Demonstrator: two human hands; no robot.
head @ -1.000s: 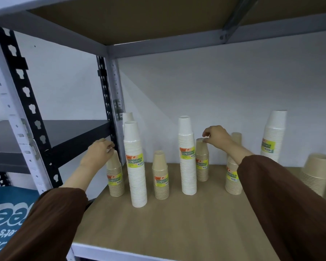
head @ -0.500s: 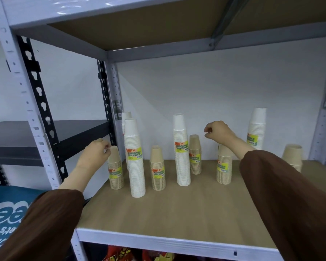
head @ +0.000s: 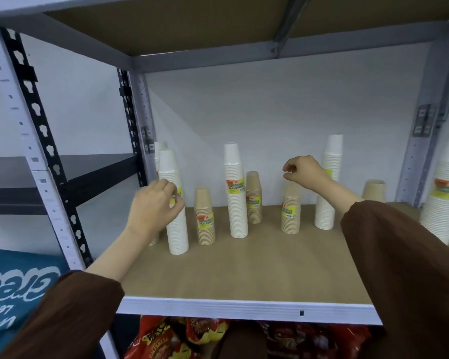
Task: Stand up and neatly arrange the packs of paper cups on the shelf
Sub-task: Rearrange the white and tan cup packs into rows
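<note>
Head view, going left to right along the tan board shelf: the left hand is right up against the tall white pack of paper cups near the shelf's left edge, fingers curled round its labelled middle, so I'd call that a loose grasp, though I can't tell how firm. A short brown cup pack stands just beside it, then another tall white pack with a short brown one tucked behind. The right hand hovers with fingers pinched together on nothing, directly above the squat brown paper-cup pack. That pack stands upright, long axis vertical, straight below the fingertips, so the right hand is clearly the nearer one. Further right are a tall white pack toward the back edge and a lone brown stack.
</note>
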